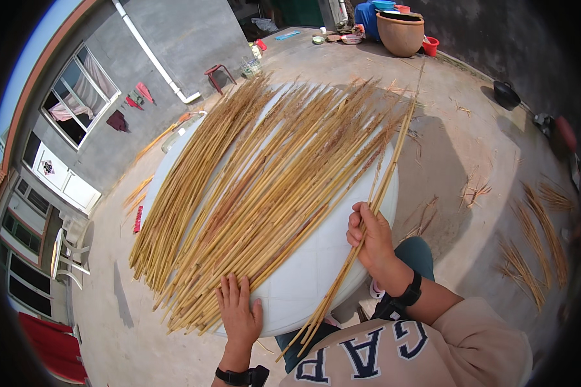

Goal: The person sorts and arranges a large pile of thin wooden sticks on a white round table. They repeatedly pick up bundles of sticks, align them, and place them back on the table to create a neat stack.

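Long dry yellow stalks with feathery brown tops lie across a round white table [294, 293]. They form a dense bundle [190, 174] at the left and a looser spread of stalks [284, 216] in the middle, cut ends toward me. My left hand [240, 314] rests palm down on the near ends of the middle spread, its fingers stretched out. At the table's right edge my right hand [371, 237] is closed around a few stalks [397, 155]. Their tops point away from me, and their lower ends hang past the table's near edge.
Several stalk bundles [532, 238] lie on the concrete at the right, with loose scraps nearby. More stalks lie on the ground left of the table. Farther off stand a small stool [217, 77], a large clay pot [400, 35], a red bucket [430, 46] and a white chair [69, 258].
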`<state>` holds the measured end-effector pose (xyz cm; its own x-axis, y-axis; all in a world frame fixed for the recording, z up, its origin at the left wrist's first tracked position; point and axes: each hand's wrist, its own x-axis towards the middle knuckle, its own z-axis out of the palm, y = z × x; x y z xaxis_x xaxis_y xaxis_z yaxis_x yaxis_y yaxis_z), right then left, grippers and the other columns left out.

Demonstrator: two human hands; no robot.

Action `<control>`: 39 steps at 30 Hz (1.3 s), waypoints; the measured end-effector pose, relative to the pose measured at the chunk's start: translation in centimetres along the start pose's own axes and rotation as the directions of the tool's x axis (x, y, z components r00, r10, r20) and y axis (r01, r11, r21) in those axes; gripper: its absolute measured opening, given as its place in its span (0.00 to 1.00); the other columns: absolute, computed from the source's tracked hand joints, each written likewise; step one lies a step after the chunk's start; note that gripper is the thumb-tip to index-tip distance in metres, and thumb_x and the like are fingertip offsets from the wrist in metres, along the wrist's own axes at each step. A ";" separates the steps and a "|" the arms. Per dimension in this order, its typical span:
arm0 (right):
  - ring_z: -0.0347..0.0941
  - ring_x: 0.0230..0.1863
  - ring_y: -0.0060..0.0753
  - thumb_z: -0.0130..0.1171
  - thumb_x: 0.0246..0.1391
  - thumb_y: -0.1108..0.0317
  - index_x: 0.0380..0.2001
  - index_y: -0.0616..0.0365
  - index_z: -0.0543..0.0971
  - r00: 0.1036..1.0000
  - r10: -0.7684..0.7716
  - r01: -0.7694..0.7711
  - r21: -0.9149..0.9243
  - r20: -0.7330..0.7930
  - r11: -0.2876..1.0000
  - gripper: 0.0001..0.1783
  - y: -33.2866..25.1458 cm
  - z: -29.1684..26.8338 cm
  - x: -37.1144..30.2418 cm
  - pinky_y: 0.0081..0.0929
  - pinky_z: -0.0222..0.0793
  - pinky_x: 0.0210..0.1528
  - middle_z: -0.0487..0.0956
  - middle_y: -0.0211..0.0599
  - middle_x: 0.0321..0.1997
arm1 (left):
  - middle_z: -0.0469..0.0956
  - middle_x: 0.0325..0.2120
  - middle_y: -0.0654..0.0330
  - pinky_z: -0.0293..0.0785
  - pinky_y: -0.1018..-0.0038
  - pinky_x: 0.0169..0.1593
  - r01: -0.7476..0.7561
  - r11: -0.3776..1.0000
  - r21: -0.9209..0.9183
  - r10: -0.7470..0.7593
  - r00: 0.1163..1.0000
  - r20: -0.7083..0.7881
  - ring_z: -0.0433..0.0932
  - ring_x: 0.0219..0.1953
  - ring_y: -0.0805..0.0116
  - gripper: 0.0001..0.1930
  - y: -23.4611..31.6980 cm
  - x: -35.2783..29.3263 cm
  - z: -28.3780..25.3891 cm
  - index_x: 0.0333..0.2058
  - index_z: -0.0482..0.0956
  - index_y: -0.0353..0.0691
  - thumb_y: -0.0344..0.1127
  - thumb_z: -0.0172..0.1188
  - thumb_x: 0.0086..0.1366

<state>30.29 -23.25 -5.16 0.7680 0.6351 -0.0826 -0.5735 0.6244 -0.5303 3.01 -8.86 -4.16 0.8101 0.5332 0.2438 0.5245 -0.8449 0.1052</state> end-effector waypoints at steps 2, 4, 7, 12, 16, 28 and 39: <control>0.60 0.16 0.20 0.47 0.61 0.60 0.36 0.56 0.68 1.000 0.013 -0.014 -0.017 -0.025 1.000 0.10 -0.2 0.2 -0.1 0.19 0.57 0.17 0.70 0.30 0.22 | 0.51 0.61 0.39 0.38 0.47 0.63 0.038 0.998 -0.059 -0.043 0.995 -0.089 0.44 0.64 0.39 0.31 0.2 -0.1 0.0 0.59 0.58 0.33 0.39 0.51 0.58; 0.60 0.16 0.20 0.47 0.61 0.60 0.36 0.56 0.68 0.999 0.023 -0.024 -0.018 -0.025 1.000 0.10 -0.3 0.3 -0.1 0.19 0.57 0.17 0.70 0.30 0.22 | 0.51 0.61 0.40 0.39 0.48 0.63 0.062 0.997 -0.042 -0.067 0.990 -0.126 0.45 0.64 0.40 0.31 0.4 -0.1 -0.1 0.58 0.59 0.34 0.40 0.53 0.57; 0.60 0.16 0.20 0.47 0.61 0.60 0.36 0.56 0.68 1.000 0.027 -0.027 -0.011 -0.016 1.000 0.10 -0.4 0.1 -0.1 0.19 0.57 0.17 0.70 0.30 0.22 | 0.52 0.61 0.41 0.41 0.49 0.63 0.077 0.996 -0.033 -0.080 0.993 -0.092 0.47 0.64 0.41 0.30 0.0 -0.2 0.0 0.58 0.61 0.35 0.40 0.54 0.57; 0.60 0.16 0.20 0.47 0.62 0.60 0.36 0.56 0.68 1.000 0.012 -0.012 -0.003 -0.002 1.000 0.10 -0.1 0.2 0.0 0.19 0.57 0.18 0.70 0.30 0.22 | 0.54 0.60 0.42 0.43 0.51 0.63 0.084 0.996 -0.037 -0.086 0.993 -0.079 0.49 0.64 0.43 0.29 -0.2 -0.3 0.1 0.56 0.64 0.36 0.40 0.54 0.57; 0.57 0.15 0.17 0.47 0.61 0.59 0.35 0.55 0.69 1.000 -0.002 0.002 0.001 -0.031 1.000 0.11 -0.2 0.4 0.2 0.16 0.55 0.16 0.68 0.26 0.21 | 0.55 0.60 0.42 0.43 0.51 0.63 0.070 0.995 -0.069 -0.077 0.992 -0.097 0.49 0.64 0.43 0.28 -0.1 -0.3 -0.1 0.56 0.65 0.35 0.39 0.54 0.57; 0.51 0.14 0.11 0.45 0.62 0.60 0.37 0.59 0.70 0.801 -0.557 0.589 -0.125 0.221 0.798 0.13 -14.9 9.2 -0.6 0.11 0.48 0.13 0.62 0.23 0.20 | 0.54 0.60 0.41 0.42 0.51 0.64 0.053 0.997 -0.064 -0.060 0.991 -0.117 0.48 0.64 0.41 0.29 -0.6 -0.6 0.2 0.56 0.64 0.34 0.41 0.55 0.57; 0.58 0.14 0.09 0.50 0.60 0.58 0.37 0.60 0.72 0.713 -0.331 0.647 -0.397 0.618 0.651 0.15 -14.1 21.5 0.2 0.08 0.54 0.15 0.68 0.23 0.19 | 0.54 0.60 0.41 0.41 0.50 0.64 0.063 0.994 -0.090 -0.077 0.984 -0.158 0.45 0.64 0.41 0.30 -0.4 -0.8 -0.5 0.57 0.61 0.32 0.40 0.55 0.57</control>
<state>32.41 -22.12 20.40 0.5610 0.5272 0.6383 0.2369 0.6366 -0.7339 2.06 -8.99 -3.93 0.7157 0.5833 0.3841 0.5492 -0.8098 0.2063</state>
